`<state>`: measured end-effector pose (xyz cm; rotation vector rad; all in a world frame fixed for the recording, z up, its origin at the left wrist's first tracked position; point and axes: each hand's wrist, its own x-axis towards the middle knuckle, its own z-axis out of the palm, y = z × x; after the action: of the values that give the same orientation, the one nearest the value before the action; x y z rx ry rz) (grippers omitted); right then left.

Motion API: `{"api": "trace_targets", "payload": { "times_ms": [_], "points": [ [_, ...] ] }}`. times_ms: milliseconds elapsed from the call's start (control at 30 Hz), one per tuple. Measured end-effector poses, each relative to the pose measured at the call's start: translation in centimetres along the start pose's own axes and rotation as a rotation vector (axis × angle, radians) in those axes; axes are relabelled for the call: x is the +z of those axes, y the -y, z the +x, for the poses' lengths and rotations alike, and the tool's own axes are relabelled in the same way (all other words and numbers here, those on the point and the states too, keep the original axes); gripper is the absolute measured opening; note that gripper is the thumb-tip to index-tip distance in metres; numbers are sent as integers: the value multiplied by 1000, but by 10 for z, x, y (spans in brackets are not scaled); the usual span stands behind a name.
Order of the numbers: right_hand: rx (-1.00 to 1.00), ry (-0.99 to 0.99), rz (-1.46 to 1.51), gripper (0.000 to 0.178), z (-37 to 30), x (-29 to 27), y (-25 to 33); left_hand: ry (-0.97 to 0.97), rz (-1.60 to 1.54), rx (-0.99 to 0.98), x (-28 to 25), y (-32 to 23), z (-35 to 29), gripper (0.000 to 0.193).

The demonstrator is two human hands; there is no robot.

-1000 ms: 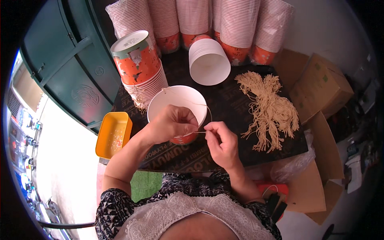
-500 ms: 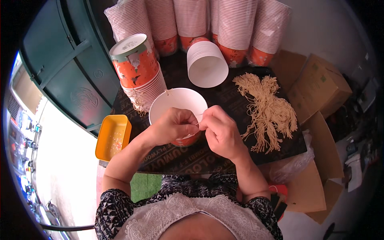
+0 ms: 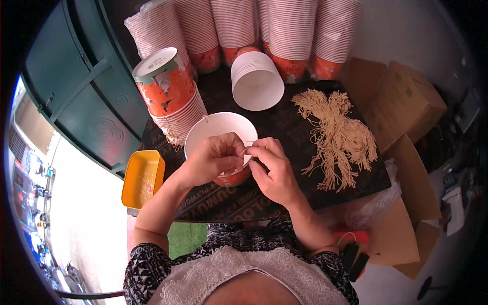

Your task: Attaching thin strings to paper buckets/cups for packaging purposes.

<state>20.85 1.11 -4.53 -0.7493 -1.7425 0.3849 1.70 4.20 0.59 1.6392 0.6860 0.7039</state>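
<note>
An orange-printed paper bucket with a white inside [image 3: 223, 126] stands upright at the table's near edge. A short piece of beige cord [image 3: 211, 120] hangs inside its far left rim. At the near right rim, my left hand [image 3: 213, 158] pinches thin cord between thumb and fingers. My right hand [image 3: 277, 170] meets it there, thumb and forefinger closed on the cord as well. A small loop of the cord shows between the fingertips; its ends are hidden by the fingers.
Upside-down stacked buckets [image 3: 170, 96] with cords stand at the left. Beyond lie a tipped bucket stack [image 3: 258, 84] and tall wrapped stacks [image 3: 290, 35]. A bundle of beige cords [image 3: 340, 137] lies right. A yellow tray [image 3: 143, 178] is at the left edge; cardboard boxes [image 3: 406, 99] stand right.
My fingers have shifted on the cord, and a small loop now shows between them. The right thumb has spread further from its forefinger's knuckles. The whole view has shifted slightly.
</note>
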Motion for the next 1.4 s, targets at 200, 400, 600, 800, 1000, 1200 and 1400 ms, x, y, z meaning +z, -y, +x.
{"api": "trace_targets", "payload": {
  "times_ms": [200, 400, 600, 800, 1000, 1200, 1400],
  "points": [
    [14, 10, 47, 23, 1, 2, 0, -28, -21, -19, 2, 0, 0, 11],
    [-43, -33, -19, 18, 3, 7, 0, -32, -3, -39, 0, 0, 0, 13],
    [-119, -71, -159, 21, 4, 13, -1, -152, 39, -134, 5, -5, 0, 11],
    [-161, -92, -223, 22, 4, 9, 0, -264, -107, -211, 9, -3, 11, 10],
    [-226, -25, -243, 18, 0, 0, -1, -197, -14, -136, 6, 11, 11, 9],
    [-130, -51, -278, 19, 4, -5, -9, -192, 145, -130, 9, 7, 8, 14],
    [-124, -40, -233, 18, 4, 0, -15, -253, 411, 20, 11, 13, 7, 12]
  ]
}}
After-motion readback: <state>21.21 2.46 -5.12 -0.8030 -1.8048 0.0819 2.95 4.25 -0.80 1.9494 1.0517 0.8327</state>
